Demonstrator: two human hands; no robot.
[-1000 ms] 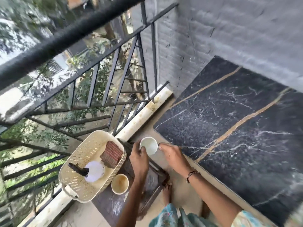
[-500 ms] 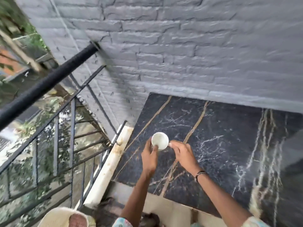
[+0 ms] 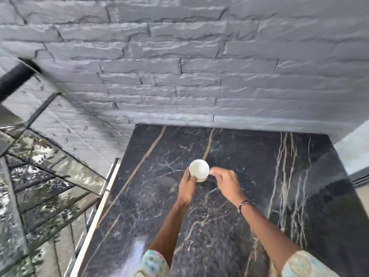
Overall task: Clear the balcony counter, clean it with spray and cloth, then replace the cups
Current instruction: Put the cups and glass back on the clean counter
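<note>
Single head cam, looks fwd/down, close over counter (image 3: 249,176), facing wall (image 3: 199,66).

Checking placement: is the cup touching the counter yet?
Cannot tell. In the head view the cup, held by both hands, sits low over the counter, its base unclear.

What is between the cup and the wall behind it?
Only bare counter: the head view shows nothing on the dark marble between the white cup and the grey brick wall.
</note>
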